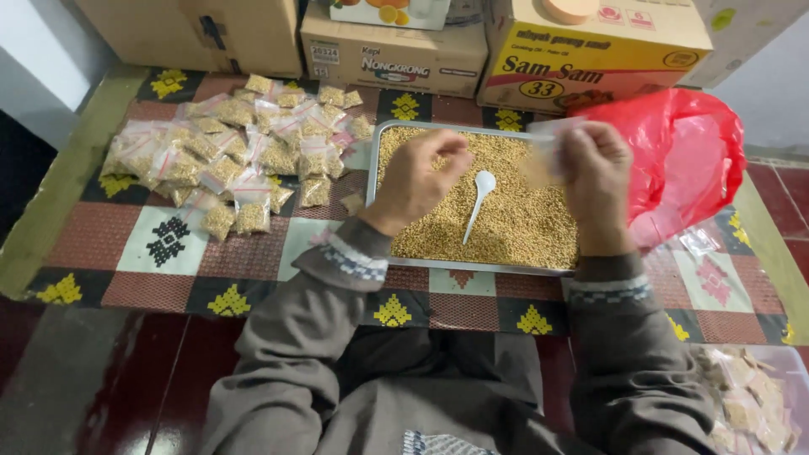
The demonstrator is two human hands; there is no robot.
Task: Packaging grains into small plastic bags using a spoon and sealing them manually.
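Near edge: grey-brown sleeves [337,337] with striped cuffs, reaching out over a dark red floor [101,379].
Near right corner: clear tub [788,362] holding flat filled packets, partly cut off by the frame.
Mat: patterned cloth [168,244] in red, black, white and yellow squares, spread on the floor beneath everything else.
Tray: shallow metal tray [375,156], rectangular, resting on the mat at centre, filled with pale golden grain [514,219].
Spoon: small white plastic spoon [479,198] lying on the grain, bowl toward the far side, handle toward the near side.
Left hand: left hand [417,181] raised above the left part of the tray, fingers curled inward, fingertips drawn together; whether anything is pinched there, cannot tell.
Right hand: right hand [594,173] raised above the right part of the tray, thumb and fingers pinching the top of a small clear bag.
Small bag: small clear bag [543,156] hanging between the two hands over the far right of the tray, some grain showing inside.
Left pile: heap of filled little packets [236,152] on the mat, just left of the tray, spreading toward the far left.
Right side: red plastic bag [683,160], crumpled, just right of the tray.
Far edge: row of cardboard boxes [396,50], brown and yellow, along the back of the mat.
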